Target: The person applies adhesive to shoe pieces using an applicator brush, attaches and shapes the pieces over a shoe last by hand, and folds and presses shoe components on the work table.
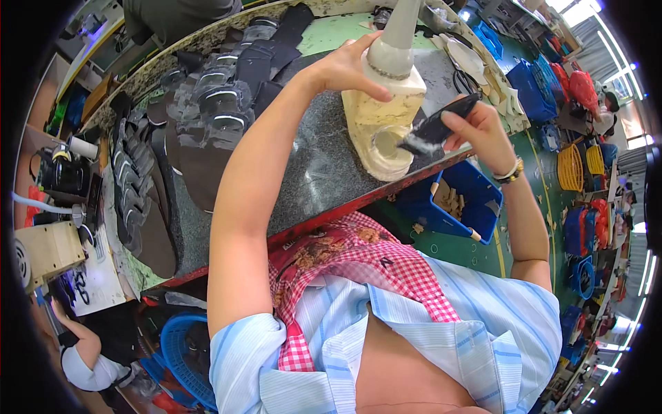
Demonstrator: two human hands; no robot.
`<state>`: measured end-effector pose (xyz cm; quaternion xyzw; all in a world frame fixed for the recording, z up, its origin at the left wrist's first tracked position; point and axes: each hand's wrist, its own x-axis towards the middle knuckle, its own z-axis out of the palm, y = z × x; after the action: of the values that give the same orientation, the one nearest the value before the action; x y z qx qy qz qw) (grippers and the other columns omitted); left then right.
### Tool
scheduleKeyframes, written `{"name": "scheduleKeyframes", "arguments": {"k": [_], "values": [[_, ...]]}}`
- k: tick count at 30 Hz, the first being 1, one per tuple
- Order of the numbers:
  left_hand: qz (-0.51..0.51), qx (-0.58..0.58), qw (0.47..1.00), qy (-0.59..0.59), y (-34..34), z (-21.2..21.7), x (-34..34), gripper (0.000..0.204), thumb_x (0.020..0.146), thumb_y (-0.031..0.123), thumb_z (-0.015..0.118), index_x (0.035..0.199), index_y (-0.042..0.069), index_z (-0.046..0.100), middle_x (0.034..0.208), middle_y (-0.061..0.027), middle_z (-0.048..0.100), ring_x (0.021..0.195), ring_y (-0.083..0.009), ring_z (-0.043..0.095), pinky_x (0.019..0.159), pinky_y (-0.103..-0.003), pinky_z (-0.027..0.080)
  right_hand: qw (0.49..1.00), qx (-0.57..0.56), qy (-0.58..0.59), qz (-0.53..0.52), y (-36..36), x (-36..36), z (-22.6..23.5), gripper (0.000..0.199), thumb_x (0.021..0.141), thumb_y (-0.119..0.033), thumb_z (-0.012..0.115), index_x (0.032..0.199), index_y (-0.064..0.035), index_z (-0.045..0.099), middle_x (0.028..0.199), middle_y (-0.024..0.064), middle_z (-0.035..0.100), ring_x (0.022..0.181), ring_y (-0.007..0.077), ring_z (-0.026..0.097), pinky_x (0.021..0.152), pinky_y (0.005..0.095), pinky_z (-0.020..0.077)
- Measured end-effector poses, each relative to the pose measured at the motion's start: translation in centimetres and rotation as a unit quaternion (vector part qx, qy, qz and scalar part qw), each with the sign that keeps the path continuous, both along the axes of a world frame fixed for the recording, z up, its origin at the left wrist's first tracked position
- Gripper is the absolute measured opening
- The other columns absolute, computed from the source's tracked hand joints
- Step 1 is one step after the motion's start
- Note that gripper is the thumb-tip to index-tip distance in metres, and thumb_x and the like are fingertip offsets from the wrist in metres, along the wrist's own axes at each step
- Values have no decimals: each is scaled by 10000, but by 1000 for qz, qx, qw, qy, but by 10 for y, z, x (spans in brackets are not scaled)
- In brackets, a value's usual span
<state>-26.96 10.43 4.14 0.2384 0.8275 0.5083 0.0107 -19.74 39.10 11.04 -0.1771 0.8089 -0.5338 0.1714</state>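
Observation:
My left hand (350,67) is wrapped round the shoulder of a cream plastic bottle (383,110), thumb in front and fingers behind. The bottle has a long tapered neck and a round open cup (387,153) low on its near side. Between thumb and fingers, my right hand (480,130) pinches a black flat piece (438,129), perhaps leather or fabric. Whitish residue marks the piece's lower end, which is beside the cup's rim; whether they touch I cannot tell.
Stacked dark cut pieces (224,103) cover the worktop's left part. Black-handled scissors (463,81) and pale scraps (469,58) lie at the far right. Below the red table edge (303,231) stands a blue bin (476,215) with scraps. Another person (93,359) is at lower left.

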Motion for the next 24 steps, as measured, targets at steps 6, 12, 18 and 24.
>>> {"name": "scheduleKeyframes", "arguments": {"k": [6,12,18,24], "values": [[29,-54,998,17,2,5,1,1258,503,389,906,1534,135,231,1435,-238,398,1348,-332,393,1129,-396,320,932,195,257,167,-94,14,18,339,861,-336,705,851,-10,615,670,74,634,597,167,629,553,315,476],[6,-51,999,-13,1,17,11,1307,463,407,905,1546,180,210,1381,-274,395,1314,-385,412,1114,-413,340,800,238,466,293,-108,40,7,289,812,-281,661,794,-24,529,687,124,593,651,317,638,576,404,507],[2,-35,999,-12,-1,17,10,1295,465,403,904,1543,179,223,1356,-259,405,1296,-389,429,1101,-428,360,759,249,503,332,-83,57,11,272,747,-230,700,786,-58,492,690,77,513,619,260,578,546,380,495],[-33,13,999,-24,-8,14,11,1273,478,394,904,1540,173,240,1389,-256,395,1326,-369,403,1124,-422,326,894,214,348,182,-34,19,3,238,837,-238,714,797,-42,585,635,67,612,564,188,631,538,306,491]]}}
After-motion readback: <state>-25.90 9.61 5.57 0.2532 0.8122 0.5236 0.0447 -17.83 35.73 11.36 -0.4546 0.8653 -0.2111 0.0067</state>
